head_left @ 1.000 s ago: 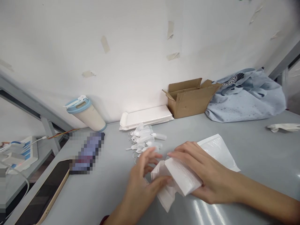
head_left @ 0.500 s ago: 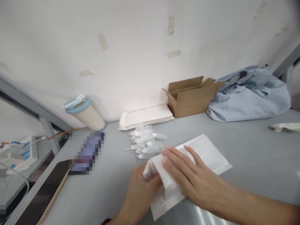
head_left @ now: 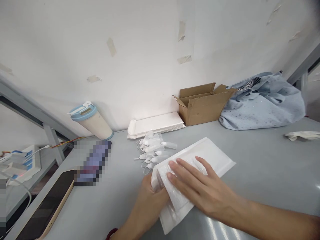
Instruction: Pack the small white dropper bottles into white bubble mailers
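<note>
Head camera, looking down at a grey workbench (head_left: pixel 262 160): we saw a white padded mailer (head_left: pixel 215 153) lying flat near the front edge of the bench, its far corner pointing toward the wall.

The right hand (head_left: pixel 202 193) lay on top of it, fingers (head_left: pixel 180 173) stretched out and slightly spread, pressing down and gripping nothing. The left hand (head_left: pixel 150 203) was curled around the mailer's near-left end, thumb and fingers closed on the bunched edge.

We judged the mailer light, soft and cushioned (a bubble lining seemed to show through the skin), limp enough to fold and a little slick on the smooth top. The edges or the closed end looked the surest places to take hold, not the puffy middle.

Just beyond the mailer sat a heap of small clear dropper bottles (head_left: pixel 155 150), close to it, though we could not tell whether they touched.

Against the white, tape-marked wall stood a stack of white envelopes (head_left: pixel 156 125), an open cardboard box (head_left: pixel 202 105), a rumpled blue cloth (head_left: pixel 262 106) and a lidded tumbler (head_left: pixel 91 121).

A dark tablet (head_left: pixel 47 206) rested at the bench's left edge, with a power strip (head_left: pixel 22 163) on a lower shelf beyond it.
</note>
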Demonstrator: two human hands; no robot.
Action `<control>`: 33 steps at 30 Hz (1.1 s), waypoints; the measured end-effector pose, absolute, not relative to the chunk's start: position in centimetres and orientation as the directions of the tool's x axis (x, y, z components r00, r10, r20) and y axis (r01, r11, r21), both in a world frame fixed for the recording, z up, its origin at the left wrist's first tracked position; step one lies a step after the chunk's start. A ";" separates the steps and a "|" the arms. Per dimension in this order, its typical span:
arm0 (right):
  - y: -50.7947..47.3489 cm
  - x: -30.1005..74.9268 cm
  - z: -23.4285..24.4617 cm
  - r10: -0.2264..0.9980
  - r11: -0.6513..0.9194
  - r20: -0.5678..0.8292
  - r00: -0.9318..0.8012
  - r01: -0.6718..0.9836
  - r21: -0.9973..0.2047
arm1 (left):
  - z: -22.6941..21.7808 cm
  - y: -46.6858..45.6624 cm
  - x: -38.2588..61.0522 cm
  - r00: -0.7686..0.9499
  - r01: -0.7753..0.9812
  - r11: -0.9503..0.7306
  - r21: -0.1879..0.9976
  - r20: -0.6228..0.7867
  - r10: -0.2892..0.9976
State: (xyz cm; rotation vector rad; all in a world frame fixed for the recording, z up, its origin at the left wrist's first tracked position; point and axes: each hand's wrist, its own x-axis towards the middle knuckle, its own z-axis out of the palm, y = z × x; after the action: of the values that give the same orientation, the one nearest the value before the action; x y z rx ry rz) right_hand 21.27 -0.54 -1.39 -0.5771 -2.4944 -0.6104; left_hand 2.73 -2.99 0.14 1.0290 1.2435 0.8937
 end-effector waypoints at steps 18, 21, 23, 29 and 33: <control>2.6 22.8 -2.2 0.268 0.842 0.747 -0.608 0.524 0.124 | -1.1 -1.2 2.6 0.587 0.664 -0.747 0.029 0.598 0.545; 2.5 22.9 -1.9 0.212 0.851 0.791 -0.574 0.506 0.139 | -0.6 -0.3 3.7 0.636 0.691 -0.704 -0.166 0.602 0.482; 2.7 23.1 -1.5 0.228 0.839 0.802 -0.553 0.529 0.127 | 0.1 0.6 4.3 0.648 0.700 -0.690 -0.183 0.568 0.507; 4.9 24.6 -0.4 0.370 0.746 0.792 -0.485 0.663 0.058 | 2.1 3.9 5.7 0.602 0.644 -0.742 0.187 0.474 0.642; 6.3 25.4 -0.7 0.377 0.702 0.811 -0.448 0.709 0.066 | 2.4 5.8 7.1 0.524 0.611 -0.661 0.435 0.403 0.750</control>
State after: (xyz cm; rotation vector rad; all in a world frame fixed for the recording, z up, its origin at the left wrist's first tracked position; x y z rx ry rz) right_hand 25.36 6.25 -0.70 -0.8272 -2.0810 -0.5109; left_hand 7.14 5.75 2.43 2.5254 1.1497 0.8419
